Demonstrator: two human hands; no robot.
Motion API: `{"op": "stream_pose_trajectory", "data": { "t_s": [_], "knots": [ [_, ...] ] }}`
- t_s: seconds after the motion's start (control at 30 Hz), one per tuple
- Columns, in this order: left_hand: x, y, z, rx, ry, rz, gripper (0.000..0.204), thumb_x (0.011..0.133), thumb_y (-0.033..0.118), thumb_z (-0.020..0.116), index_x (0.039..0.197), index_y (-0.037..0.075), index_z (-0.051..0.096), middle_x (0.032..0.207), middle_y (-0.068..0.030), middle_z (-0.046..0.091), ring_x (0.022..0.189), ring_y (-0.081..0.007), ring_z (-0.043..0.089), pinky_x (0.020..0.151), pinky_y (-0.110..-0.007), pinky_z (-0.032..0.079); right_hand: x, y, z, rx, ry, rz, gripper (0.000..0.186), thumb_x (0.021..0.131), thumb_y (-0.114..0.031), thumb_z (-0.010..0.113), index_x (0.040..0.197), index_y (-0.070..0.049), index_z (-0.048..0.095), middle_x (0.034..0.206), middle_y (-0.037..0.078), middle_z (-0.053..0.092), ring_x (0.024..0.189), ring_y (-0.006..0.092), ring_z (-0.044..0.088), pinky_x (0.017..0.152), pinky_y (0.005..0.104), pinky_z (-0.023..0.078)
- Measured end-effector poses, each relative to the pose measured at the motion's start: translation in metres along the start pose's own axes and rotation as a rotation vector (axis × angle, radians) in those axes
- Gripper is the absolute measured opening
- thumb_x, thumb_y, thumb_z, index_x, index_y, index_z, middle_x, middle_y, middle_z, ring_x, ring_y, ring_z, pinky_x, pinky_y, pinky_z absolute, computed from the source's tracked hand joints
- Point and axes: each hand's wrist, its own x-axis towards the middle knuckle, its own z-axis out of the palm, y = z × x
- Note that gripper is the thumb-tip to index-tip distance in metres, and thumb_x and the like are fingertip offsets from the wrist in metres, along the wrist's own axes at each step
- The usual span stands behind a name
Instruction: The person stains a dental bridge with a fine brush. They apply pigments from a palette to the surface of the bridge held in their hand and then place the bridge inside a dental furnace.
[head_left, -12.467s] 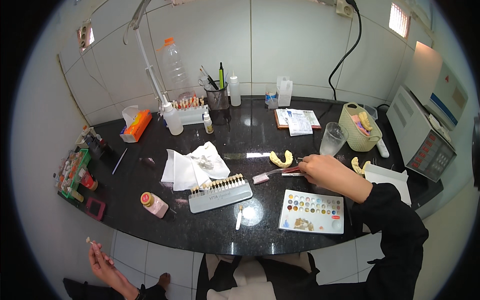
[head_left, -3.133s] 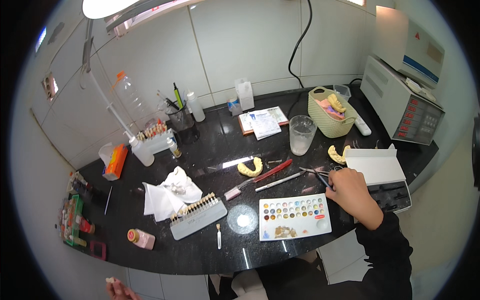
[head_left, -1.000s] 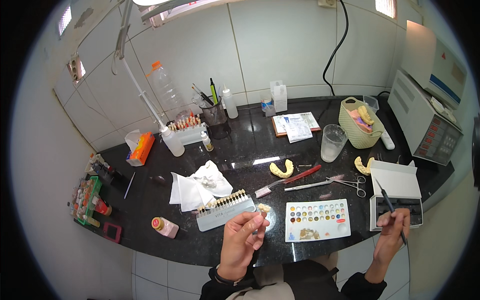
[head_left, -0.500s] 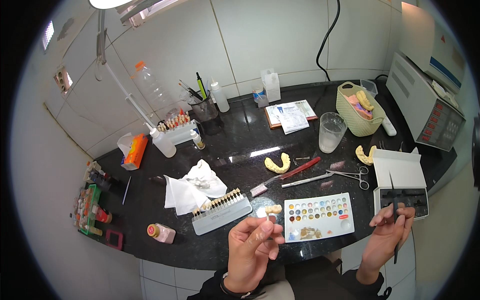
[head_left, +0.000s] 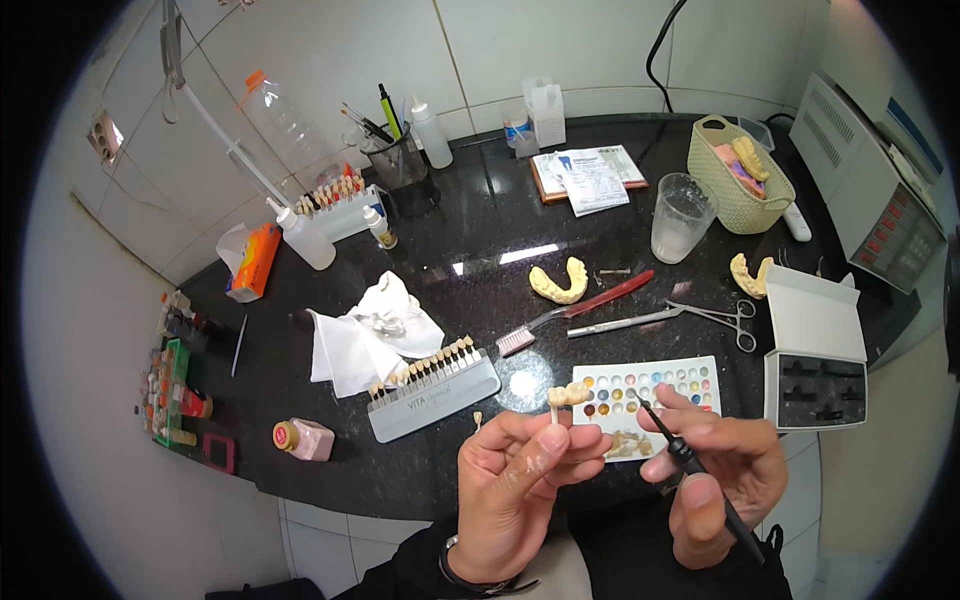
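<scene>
Between thumb and fingers, my left hand (head_left: 515,490) pinches a thin pale peg that carries a tooth-coloured dental bridge (head_left: 570,394). My right hand (head_left: 735,480) grips a slim black brush (head_left: 686,456), its fine tip slanting up and left, apart from the bridge. Beneath both hands lies a white paint palette (head_left: 640,366) with rows of coloured wells and brownish smears; the hands cover parts of it. A grey tooth shade guide (head_left: 435,405) with a row of tooth tabs sits left of the left hand, and a loose tooth tab (head_left: 478,420) lies beside it.
Beyond the palette are a toothbrush (head_left: 575,312), scissor-like forceps (head_left: 715,318) and a yellow dental cast (head_left: 558,282). An open white box (head_left: 818,390) stands at right, with a glass (head_left: 683,218) farther back. White tissue (head_left: 375,335) and a pink-filled bottle (head_left: 304,440) lie left.
My right hand has moved left with the brush, from in front of the white box to over the palette beside my left hand. The brush now tilts leftward. The whole view has shifted slightly.
</scene>
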Motion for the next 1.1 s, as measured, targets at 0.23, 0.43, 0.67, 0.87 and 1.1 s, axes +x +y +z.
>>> {"op": "stream_pose_trajectory", "data": {
  "t_s": [0.23, 0.43, 0.67, 0.87, 1.1],
  "knots": [
    [0.004, -0.007, 0.001, -0.011, -0.027, 0.081, 0.012, 0.085, 0.002, 0.055, 0.095, -0.003, 0.056, 0.091, -0.0207, 0.063, 0.085, -0.0254, 0.064, 0.074, -0.034, 0.056, 0.002, 0.000, 0.002, -0.188, -0.175, -0.193, 0.023, 0.077, -0.012, 0.064, 0.090, -0.003, 0.047, 0.066, 0.011, 0.063, 0.085, 0.0294, 0.065, 0.094, 0.0486, 0.037],
    [0.004, -0.008, -0.001, -0.031, 0.004, 0.098, 0.012, 0.084, 0.001, 0.055, 0.095, -0.004, 0.056, 0.089, -0.0210, 0.062, 0.081, -0.0247, 0.065, 0.073, -0.035, 0.056, 0.006, 0.000, 0.005, -0.247, -0.207, -0.160, 0.024, 0.078, -0.014, 0.063, 0.088, -0.004, 0.044, 0.066, 0.010, 0.063, 0.080, 0.0278, 0.066, 0.090, 0.0471, 0.041],
    [0.006, -0.009, 0.000, -0.052, -0.021, 0.090, 0.012, 0.085, 0.000, 0.054, 0.095, -0.005, 0.056, 0.089, -0.0216, 0.062, 0.081, -0.0253, 0.065, 0.074, -0.035, 0.056, 0.002, 0.001, 0.008, -0.266, -0.127, -0.183, 0.022, 0.075, -0.009, 0.062, 0.087, -0.002, 0.046, 0.063, 0.011, 0.063, 0.079, 0.0284, 0.066, 0.086, 0.0458, 0.044],
    [0.007, -0.010, 0.001, -0.045, -0.023, 0.096, 0.011, 0.084, 0.000, 0.054, 0.095, -0.004, 0.056, 0.090, -0.0219, 0.062, 0.081, -0.0256, 0.065, 0.074, -0.035, 0.056, 0.004, 0.002, 0.006, -0.267, -0.135, -0.191, 0.021, 0.073, -0.006, 0.062, 0.086, -0.001, 0.046, 0.062, 0.013, 0.062, 0.077, 0.0290, 0.066, 0.084, 0.0444, 0.046],
    [0.007, -0.009, -0.001, -0.033, -0.018, 0.115, 0.011, 0.084, 0.000, 0.054, 0.094, -0.004, 0.056, 0.090, -0.0221, 0.062, 0.081, -0.0261, 0.065, 0.074, -0.035, 0.056, 0.004, 0.004, 0.008, -0.262, -0.145, -0.206, 0.022, 0.072, -0.004, 0.062, 0.087, -0.001, 0.046, 0.062, 0.014, 0.062, 0.075, 0.0282, 0.066, 0.081, 0.0443, 0.047]
  ]
}}
